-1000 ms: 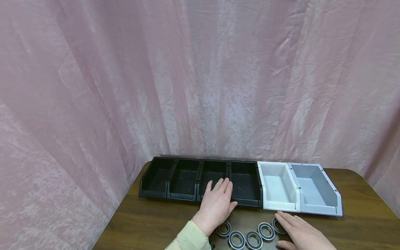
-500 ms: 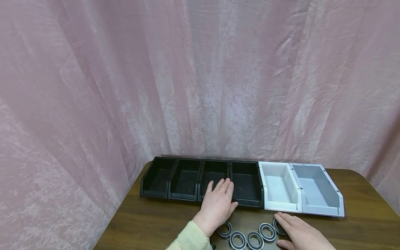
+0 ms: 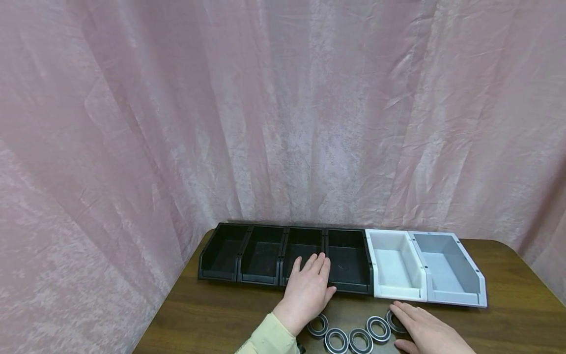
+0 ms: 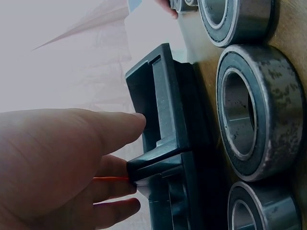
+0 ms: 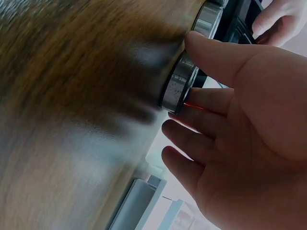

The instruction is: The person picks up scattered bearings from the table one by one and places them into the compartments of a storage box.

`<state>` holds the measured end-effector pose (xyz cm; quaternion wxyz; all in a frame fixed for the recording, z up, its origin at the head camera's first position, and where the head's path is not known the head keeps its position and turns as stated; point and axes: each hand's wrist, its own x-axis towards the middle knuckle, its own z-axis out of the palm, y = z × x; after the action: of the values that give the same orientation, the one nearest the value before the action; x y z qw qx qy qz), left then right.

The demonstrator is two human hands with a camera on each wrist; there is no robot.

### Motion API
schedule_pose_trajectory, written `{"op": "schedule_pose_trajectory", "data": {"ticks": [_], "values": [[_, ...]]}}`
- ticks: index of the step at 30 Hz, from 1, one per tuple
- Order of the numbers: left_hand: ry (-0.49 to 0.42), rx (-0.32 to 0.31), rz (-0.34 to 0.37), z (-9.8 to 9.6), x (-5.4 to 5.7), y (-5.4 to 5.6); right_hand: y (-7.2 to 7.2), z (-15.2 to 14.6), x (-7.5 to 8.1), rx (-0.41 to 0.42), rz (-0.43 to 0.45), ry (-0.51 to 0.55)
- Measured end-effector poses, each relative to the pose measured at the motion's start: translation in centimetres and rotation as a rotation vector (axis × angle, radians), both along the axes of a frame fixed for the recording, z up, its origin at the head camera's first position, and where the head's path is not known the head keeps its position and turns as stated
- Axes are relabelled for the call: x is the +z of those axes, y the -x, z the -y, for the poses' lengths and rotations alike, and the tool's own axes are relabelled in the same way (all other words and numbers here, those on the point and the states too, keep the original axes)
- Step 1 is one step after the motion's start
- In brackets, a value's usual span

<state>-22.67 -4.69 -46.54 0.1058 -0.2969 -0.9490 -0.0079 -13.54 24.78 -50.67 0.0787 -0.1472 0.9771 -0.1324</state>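
Backdrop: pink curtain (image 3: 283, 108), hung in folds. Surface: brown wooden table (image 3: 177, 319). Far side, in one row: four black bins (image 3: 258, 277) to the left, then one white bin (image 3: 400, 293) and one grey bin (image 3: 455, 298) to the right. Near side: five bearings (image 3: 351, 340), laid flat in a shallow arc; the rightmost is partly covered by the right hand (image 3: 426, 328).

Left hand (image 3: 305, 290), pale-sleeved: held at the near edge of the black bins, fingers straight, the little finger set apart from the others. Right hand: fingers straight; gaps between them are shown plainly by the right wrist view, hardly by the head view. Whether the bearing there is touched cannot be told.

Bearings: silvery metal, dark ring-shaped faces, round bores. Dark mottling on one outer wall (image 4: 283, 105) is revealed only from the left wrist.
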Motion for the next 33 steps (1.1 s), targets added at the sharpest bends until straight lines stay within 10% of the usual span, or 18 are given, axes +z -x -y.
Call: {"op": "schedule_pose_trajectory", "data": {"ticks": [33], "values": [[0.0, 0.0, -0.003, -0.05, -0.16, -0.04, 0.47, -0.3, -0.63, -0.061, 0.0, 0.017]]}}
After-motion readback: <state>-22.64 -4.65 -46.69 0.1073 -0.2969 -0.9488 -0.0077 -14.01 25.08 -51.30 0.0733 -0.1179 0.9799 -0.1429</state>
